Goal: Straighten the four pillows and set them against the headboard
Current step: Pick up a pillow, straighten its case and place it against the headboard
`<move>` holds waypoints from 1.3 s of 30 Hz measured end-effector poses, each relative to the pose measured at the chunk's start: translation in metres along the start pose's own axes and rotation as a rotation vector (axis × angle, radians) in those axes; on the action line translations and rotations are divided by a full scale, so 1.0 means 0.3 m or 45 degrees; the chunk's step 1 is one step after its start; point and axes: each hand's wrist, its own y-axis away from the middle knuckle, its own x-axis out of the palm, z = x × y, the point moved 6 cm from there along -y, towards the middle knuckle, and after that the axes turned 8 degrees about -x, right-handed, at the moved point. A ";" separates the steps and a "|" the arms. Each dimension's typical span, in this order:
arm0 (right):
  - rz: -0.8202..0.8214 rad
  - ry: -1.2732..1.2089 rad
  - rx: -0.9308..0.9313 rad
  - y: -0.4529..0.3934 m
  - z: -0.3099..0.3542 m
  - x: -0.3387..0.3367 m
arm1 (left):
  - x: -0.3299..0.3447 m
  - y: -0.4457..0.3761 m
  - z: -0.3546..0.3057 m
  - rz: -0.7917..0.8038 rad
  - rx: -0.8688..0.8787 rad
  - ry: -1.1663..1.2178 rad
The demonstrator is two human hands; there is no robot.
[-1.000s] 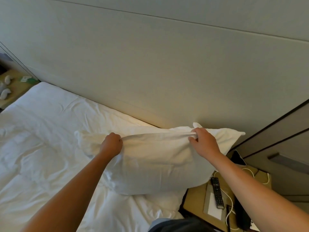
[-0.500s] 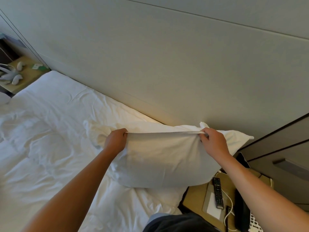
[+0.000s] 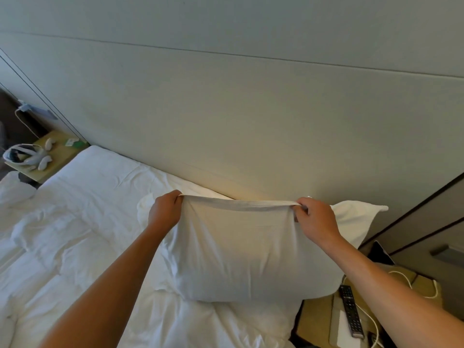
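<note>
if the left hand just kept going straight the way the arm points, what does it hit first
Probably the headboard. The left hand grips the pillow by its top edge and points up and away across the bed; depth is unclear, but only white bedding lies between.

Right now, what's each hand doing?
Left hand: closed, gripping the pillow by its top edge.
Right hand: closed, gripping the same top edge.

Pillow [image 3: 241,249] on bed [image 3: 82,222], before headboard [image 3: 226,121]
</note>
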 end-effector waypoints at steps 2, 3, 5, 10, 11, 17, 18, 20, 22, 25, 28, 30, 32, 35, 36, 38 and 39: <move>-0.017 -0.028 -0.036 -0.017 0.043 -0.007 | -0.038 -0.041 -0.003 -0.039 0.006 -0.044; -0.018 -0.047 -0.052 -0.024 0.064 -0.006 | -0.056 -0.059 -0.001 -0.068 0.003 -0.055; -0.011 -0.091 -0.075 -0.033 0.100 0.004 | -0.092 -0.087 0.001 -0.145 -0.011 -0.053; 0.105 -0.103 -0.030 -0.035 0.106 0.098 | -0.057 -0.109 -0.028 -0.140 -0.047 -0.136; 0.143 -0.087 0.002 -0.027 0.092 0.123 | -0.015 -0.103 -0.040 -0.056 -0.026 -0.166; 0.110 -0.077 0.105 -0.013 0.026 0.143 | 0.276 0.007 -0.140 0.405 0.284 -0.054; 0.128 -0.079 0.106 -0.010 0.022 0.141 | 0.298 0.010 -0.154 0.395 0.302 -0.047; 0.163 -0.091 0.116 0.003 0.015 0.139 | 0.326 -0.004 -0.176 0.366 0.300 -0.061; 0.170 -0.100 0.113 0.017 0.013 0.138 | 0.343 -0.027 -0.187 0.371 0.290 -0.172; 0.139 -0.123 0.102 0.037 0.021 0.137 | 0.352 -0.052 -0.164 0.374 0.260 -0.361; 0.093 -0.126 0.094 0.045 0.033 0.138 | 0.339 -0.062 -0.104 0.310 0.196 -0.400; 0.075 -0.137 0.090 0.044 0.047 0.142 | 0.324 -0.063 -0.071 0.256 0.192 -0.387; 0.069 -0.153 0.094 0.037 0.064 0.148 | 0.292 -0.075 -0.061 0.190 0.206 -0.332; 0.050 -0.163 0.102 0.020 0.090 0.161 | 0.221 -0.120 -0.072 0.081 0.245 -0.242; 0.043 -0.168 0.105 0.010 0.099 0.165 | 0.194 -0.138 -0.078 0.055 0.258 -0.226; 0.023 -0.193 0.109 -0.019 0.118 0.172 | 0.141 -0.176 -0.090 0.014 0.283 -0.210; 0.007 -0.208 0.109 -0.038 0.130 0.173 | 0.115 -0.196 -0.095 -0.003 0.296 -0.208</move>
